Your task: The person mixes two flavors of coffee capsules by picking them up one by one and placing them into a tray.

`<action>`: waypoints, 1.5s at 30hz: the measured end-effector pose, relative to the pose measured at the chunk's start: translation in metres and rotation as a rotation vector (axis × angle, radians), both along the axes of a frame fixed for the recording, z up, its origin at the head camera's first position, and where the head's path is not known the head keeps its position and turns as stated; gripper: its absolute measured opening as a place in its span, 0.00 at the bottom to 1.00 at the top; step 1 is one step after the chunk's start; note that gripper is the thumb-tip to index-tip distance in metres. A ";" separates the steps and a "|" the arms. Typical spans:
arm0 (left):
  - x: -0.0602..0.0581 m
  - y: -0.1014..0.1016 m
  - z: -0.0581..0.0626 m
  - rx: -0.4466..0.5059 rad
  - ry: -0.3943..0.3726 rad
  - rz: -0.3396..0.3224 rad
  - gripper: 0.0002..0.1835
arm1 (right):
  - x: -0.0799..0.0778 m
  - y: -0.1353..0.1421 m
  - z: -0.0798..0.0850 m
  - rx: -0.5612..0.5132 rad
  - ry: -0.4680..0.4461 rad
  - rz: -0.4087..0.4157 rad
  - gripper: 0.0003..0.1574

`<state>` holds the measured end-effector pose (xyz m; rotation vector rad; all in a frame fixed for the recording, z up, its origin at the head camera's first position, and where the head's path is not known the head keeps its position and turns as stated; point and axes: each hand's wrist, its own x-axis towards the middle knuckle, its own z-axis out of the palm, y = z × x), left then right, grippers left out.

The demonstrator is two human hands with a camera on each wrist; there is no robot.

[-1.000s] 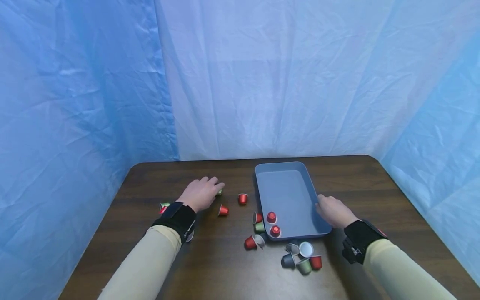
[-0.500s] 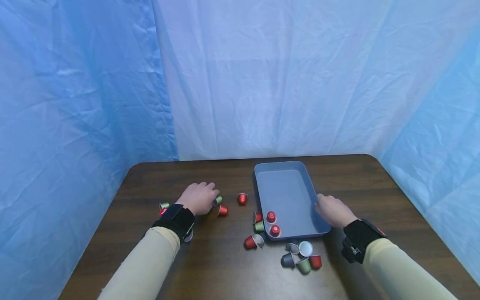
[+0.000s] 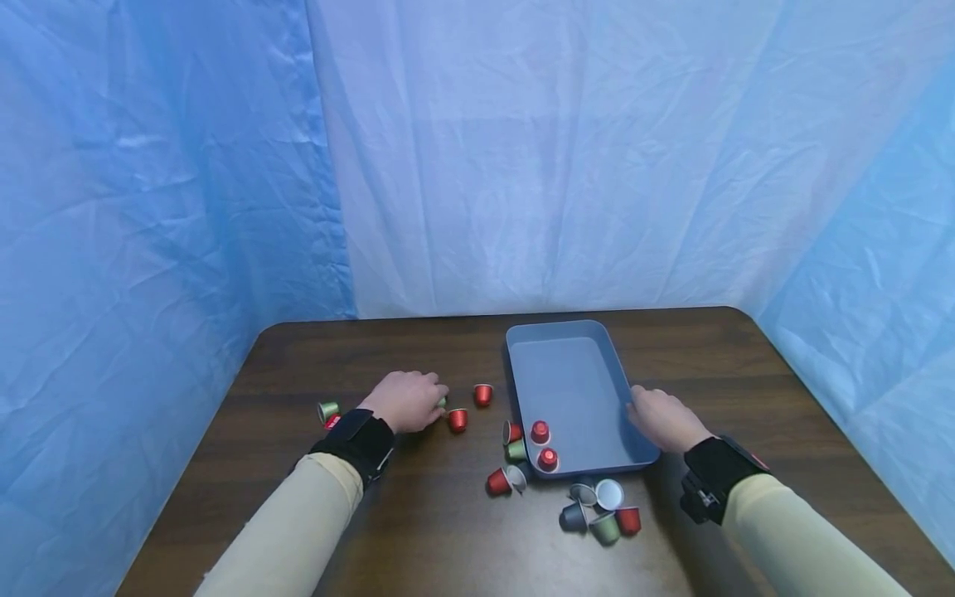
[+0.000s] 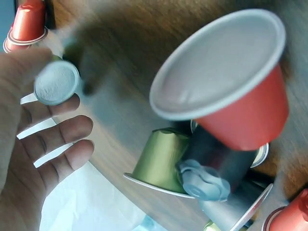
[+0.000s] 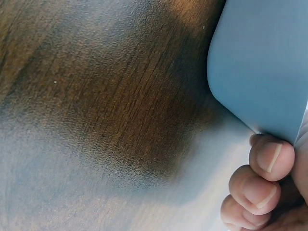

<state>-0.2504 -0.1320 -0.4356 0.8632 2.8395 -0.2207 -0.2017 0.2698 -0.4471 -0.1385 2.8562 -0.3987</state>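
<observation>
My left hand (image 3: 406,402) pinches a green coffee capsule (image 4: 57,83) between thumb and index finger, its pale lid showing in the left wrist view. The other fingers are spread apart. Just to the right of that hand, a red capsule (image 3: 458,420) lies on the table, with a second red capsule (image 3: 483,395) a little beyond it. At the right side of the grey-blue tray (image 3: 578,373), my right hand (image 3: 666,420) grips the rim, its curled fingers (image 5: 272,156) visible against the tray's edge. Two red capsules (image 3: 548,460) stand in the tray's near left corner.
Several capsules lie along the tray's left side, among them a green one (image 3: 516,451) and a red one (image 3: 498,482). A mixed cluster, with a dark capsule (image 3: 573,518), lies in front of the tray. Another green capsule (image 3: 327,411) is by my left wrist.
My left hand has drawn nearer and then shifted right, taking hold of the green capsule. The red capsule beside it has moved slightly right. My right hand and the tray stay put.
</observation>
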 end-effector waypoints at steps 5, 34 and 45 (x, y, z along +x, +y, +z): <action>0.000 0.001 0.001 -0.003 0.000 -0.003 0.18 | 0.000 0.000 0.002 0.001 -0.007 0.000 0.12; 0.006 0.010 0.029 0.086 0.091 -0.026 0.20 | 0.000 -0.002 0.003 -0.013 -0.046 -0.025 0.13; 0.007 0.023 0.044 0.154 0.136 -0.042 0.20 | 0.000 -0.004 0.002 -0.037 -0.069 -0.039 0.14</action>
